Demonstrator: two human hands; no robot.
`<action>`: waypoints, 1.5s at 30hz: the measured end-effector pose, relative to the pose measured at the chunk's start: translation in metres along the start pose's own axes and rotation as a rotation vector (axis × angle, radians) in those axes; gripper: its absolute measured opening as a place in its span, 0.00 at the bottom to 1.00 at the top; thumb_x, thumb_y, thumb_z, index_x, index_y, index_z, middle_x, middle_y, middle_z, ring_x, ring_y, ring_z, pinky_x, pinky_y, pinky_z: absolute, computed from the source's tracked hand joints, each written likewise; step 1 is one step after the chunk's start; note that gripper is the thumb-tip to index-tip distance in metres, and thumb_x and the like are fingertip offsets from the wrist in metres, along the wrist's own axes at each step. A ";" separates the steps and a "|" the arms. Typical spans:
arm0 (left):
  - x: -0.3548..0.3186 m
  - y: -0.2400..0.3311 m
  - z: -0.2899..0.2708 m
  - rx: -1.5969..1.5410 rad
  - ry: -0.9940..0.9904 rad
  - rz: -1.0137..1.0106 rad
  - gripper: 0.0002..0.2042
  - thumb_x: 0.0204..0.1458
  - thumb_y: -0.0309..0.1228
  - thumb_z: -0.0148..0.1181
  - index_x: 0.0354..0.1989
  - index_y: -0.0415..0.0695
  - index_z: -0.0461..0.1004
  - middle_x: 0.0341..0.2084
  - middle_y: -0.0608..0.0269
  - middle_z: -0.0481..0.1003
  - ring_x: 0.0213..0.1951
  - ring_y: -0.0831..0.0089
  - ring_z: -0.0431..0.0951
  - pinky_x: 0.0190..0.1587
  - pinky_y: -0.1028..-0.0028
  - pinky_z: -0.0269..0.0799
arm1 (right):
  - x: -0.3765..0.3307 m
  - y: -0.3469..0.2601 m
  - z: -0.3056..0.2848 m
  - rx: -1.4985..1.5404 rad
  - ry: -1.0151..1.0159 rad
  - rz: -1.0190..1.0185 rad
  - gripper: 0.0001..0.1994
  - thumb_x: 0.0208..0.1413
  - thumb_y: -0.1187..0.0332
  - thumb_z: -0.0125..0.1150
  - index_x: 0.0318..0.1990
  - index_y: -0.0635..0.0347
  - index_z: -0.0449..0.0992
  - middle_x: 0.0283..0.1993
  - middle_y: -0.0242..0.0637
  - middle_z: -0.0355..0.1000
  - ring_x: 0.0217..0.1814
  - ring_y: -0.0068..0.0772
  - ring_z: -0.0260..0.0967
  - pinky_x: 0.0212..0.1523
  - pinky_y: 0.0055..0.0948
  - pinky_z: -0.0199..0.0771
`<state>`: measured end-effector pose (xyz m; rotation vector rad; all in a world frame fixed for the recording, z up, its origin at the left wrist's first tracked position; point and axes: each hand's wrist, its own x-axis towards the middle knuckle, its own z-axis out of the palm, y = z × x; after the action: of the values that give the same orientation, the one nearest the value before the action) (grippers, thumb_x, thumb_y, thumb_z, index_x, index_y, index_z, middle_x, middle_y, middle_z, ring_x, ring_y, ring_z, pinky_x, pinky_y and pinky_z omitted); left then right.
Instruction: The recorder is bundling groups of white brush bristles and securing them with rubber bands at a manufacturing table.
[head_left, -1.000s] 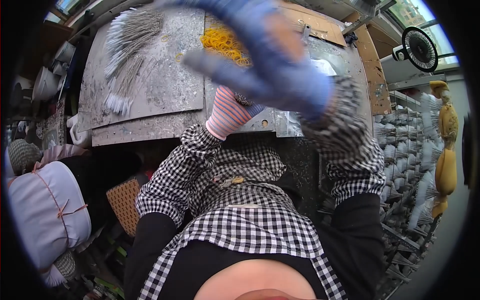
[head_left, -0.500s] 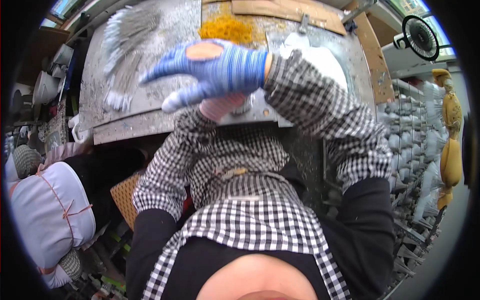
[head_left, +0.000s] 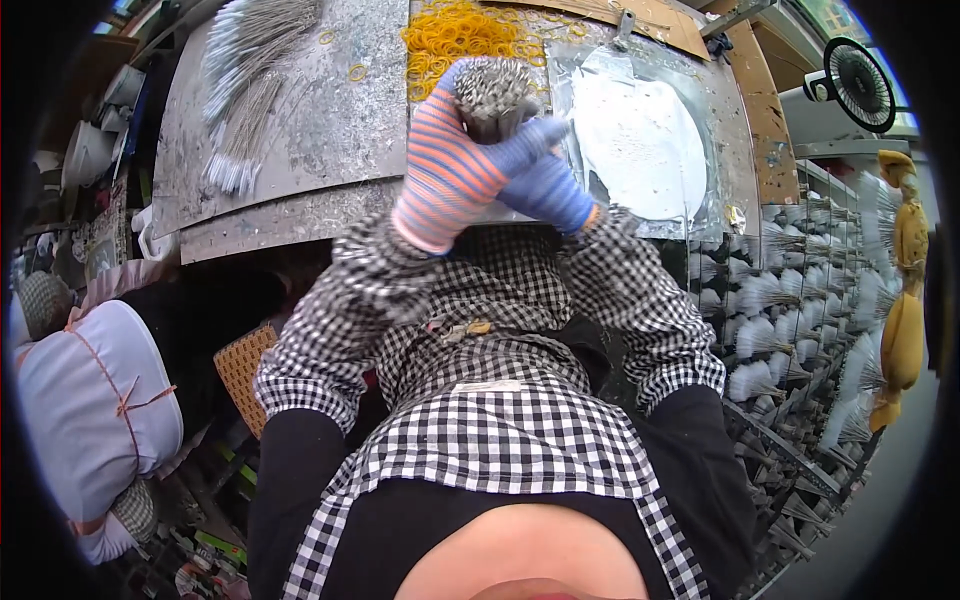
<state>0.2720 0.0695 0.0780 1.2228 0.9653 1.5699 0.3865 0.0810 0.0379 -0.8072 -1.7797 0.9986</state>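
My left hand, in a pink and blue striped glove, is wrapped round a tight bundle of thin grey wires. The cut ends of the bundle face up. My right hand, in a blue glove, closes round the same bundle from the other side, its thumb crossing toward the left hand. The lower part of the bundle is hidden by the gloves. Just beyond my hands lies a heap of yellow rubber bands. At the left of the table, loose white-tipped grey wires are spread in a pile.
A round white patch covers a clear sheet to the right. Cardboard lies at the back. Racks of white-tipped bundles and a black fan stand at right. Another person bends at the lower left.
My right hand, stretched leftward above the table before, has drawn back right and closed on the wire bundle. My left hand, mostly hidden earlier, has risen into sight with the bundle.
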 end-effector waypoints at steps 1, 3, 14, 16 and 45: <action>0.008 0.017 -0.011 -0.061 -0.158 0.014 0.20 0.46 0.29 0.78 0.47 0.42 0.78 0.33 0.66 0.81 0.37 0.78 0.81 0.45 0.74 0.77 | 0.000 -0.017 -0.013 -0.137 -0.170 0.070 0.24 0.52 0.66 0.73 0.55 0.61 0.72 0.49 0.35 0.76 0.49 0.28 0.74 0.51 0.31 0.77; 0.021 0.041 -0.016 -0.153 -0.369 -0.003 0.23 0.45 0.27 0.78 0.50 0.42 0.78 0.35 0.64 0.82 0.39 0.77 0.81 0.46 0.73 0.78 | 0.007 -0.039 -0.031 -0.004 -0.311 0.286 0.25 0.51 0.66 0.74 0.55 0.61 0.72 0.48 0.34 0.77 0.49 0.29 0.75 0.52 0.31 0.76; 0.017 0.004 -0.010 -0.034 -0.263 0.377 0.10 0.43 0.19 0.73 0.34 0.40 0.79 0.30 0.64 0.80 0.33 0.77 0.81 0.38 0.74 0.79 | -0.024 0.047 0.024 -0.604 0.300 -0.068 0.26 0.47 0.62 0.76 0.52 0.65 0.73 0.46 0.44 0.77 0.47 0.40 0.76 0.46 0.37 0.77; 0.022 -0.027 0.008 -0.047 -0.056 0.393 0.10 0.45 0.23 0.72 0.36 0.42 0.78 0.29 0.63 0.79 0.32 0.78 0.79 0.38 0.75 0.77 | -0.043 0.100 0.040 -0.276 0.368 0.314 0.33 0.50 0.57 0.75 0.60 0.61 0.67 0.58 0.45 0.72 0.60 0.42 0.71 0.58 0.42 0.71; 0.067 0.066 -0.002 0.899 -0.923 0.847 0.20 0.43 0.39 0.74 0.44 0.46 0.79 0.41 0.58 0.77 0.45 0.57 0.80 0.48 0.58 0.78 | -0.032 0.072 -0.007 -0.325 -0.122 0.554 0.37 0.64 0.53 0.59 0.75 0.55 0.50 0.77 0.41 0.49 0.79 0.39 0.45 0.76 0.38 0.46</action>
<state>0.2506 0.1136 0.1583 2.9118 0.4942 0.8028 0.4127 0.0889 -0.0368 -1.5294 -1.8917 1.1358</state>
